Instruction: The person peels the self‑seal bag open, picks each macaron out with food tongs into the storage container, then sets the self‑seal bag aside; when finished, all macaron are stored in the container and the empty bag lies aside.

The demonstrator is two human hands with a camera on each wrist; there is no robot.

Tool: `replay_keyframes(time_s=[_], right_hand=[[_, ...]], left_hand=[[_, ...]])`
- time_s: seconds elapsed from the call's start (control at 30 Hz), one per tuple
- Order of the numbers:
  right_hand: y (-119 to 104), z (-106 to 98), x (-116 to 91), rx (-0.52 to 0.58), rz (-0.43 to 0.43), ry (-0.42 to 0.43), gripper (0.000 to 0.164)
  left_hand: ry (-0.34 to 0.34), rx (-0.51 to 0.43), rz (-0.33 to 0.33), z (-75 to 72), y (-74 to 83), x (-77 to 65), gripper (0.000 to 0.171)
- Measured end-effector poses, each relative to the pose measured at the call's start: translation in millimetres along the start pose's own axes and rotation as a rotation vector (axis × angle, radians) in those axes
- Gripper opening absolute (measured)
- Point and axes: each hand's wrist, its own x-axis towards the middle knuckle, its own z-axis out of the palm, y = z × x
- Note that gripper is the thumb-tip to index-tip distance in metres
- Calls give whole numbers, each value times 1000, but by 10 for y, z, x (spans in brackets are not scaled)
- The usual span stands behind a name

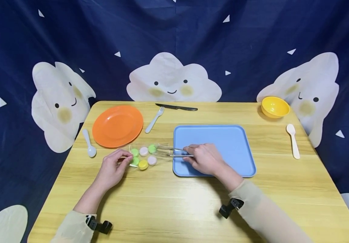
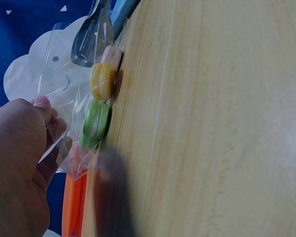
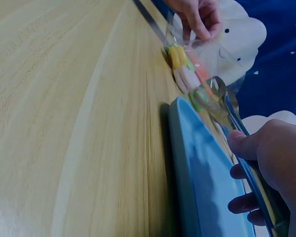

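My left hand (image 1: 112,168) pinches one edge of a clear plastic bag (image 2: 64,96) between thumb and fingers. Several macarons lie in the bag, among them a yellow macaron (image 1: 143,164), a green macaron (image 2: 94,121) and a pale lilac macaron (image 1: 152,160). In my right hand (image 1: 206,158) is a pair of metal tongs (image 3: 232,106), gripped by the arms and pointing left. The tips of the tongs, held apart, overlap the right end of the bag beside the macarons. Beneath my right hand lies a blue tray (image 1: 230,145).
An orange plate (image 1: 118,126) sits behind the bag, with a pale spoon (image 1: 89,145) to its left. Behind the tray are a pale fork (image 1: 154,120) and a dark knife (image 1: 176,107). At the right stand a yellow bowl (image 1: 275,108) and a white spoon (image 1: 293,141).
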Motion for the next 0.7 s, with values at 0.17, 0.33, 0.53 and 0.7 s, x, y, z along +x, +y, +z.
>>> replay_keyframes(time_s=[0.17,0.33,0.53,0.7], right_hand=[[-23,22,33,-7,33,-13,44],[-45,37,125,11,74,-73,51],[-58,48,245,47,95,-158,51],[-60,55,307,59,77,-193,46]], left_hand=[[-2,17,20,-3,-3,18,13],[-10,33,32,8,-4,44,13],[-37,51,25,34,3,84,10],[-42,52,15,34,15,90,10]])
